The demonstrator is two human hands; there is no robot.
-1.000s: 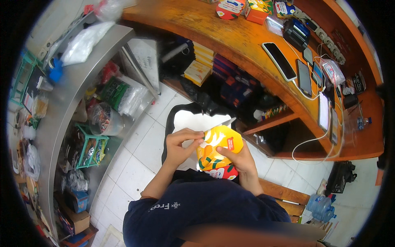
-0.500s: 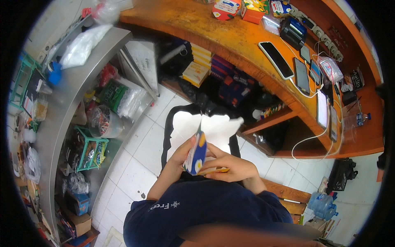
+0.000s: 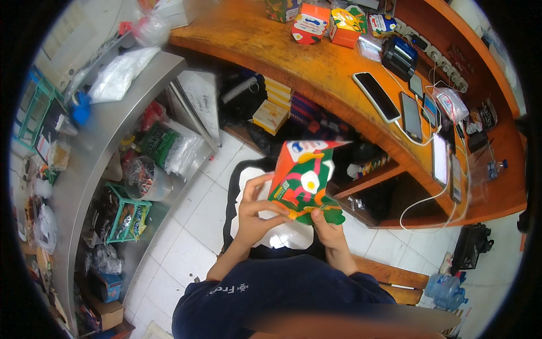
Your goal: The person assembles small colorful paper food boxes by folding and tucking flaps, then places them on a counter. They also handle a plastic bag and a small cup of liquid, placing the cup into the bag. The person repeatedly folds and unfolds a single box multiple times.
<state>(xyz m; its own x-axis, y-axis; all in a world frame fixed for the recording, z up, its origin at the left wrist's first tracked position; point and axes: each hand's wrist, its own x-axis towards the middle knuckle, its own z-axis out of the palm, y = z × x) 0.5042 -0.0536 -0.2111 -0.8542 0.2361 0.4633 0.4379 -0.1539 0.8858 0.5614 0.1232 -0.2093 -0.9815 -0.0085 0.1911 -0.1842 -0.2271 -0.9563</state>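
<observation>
A folding paper food box (image 3: 307, 183), printed green, red and yellow with a fried-egg picture, is held up in front of my chest. It looks partly folded, with a red side at the left and scalloped green flaps at its lower edge. My left hand (image 3: 255, 212) grips its left side, fingers behind and thumb near the lower edge. My right hand (image 3: 329, 230) pinches the lower right flap, thumb on top. Beneath them lies white scalloped card (image 3: 285, 237) on something black-edged, largely covered by the box.
The orange wooden counter (image 3: 243, 42) carries finished boxes (image 3: 311, 24), a black device (image 3: 400, 57), several phones (image 3: 376, 97) and cables. At left stands a metal counter (image 3: 121, 113) with packed shelves. A wooden bench (image 3: 392, 274) is behind my right side, near a water jug (image 3: 446, 292).
The box, earlier held edge-on and narrow, has been raised and turned so its wide green face shows. My left hand has moved to its side, my right to the lower flap.
</observation>
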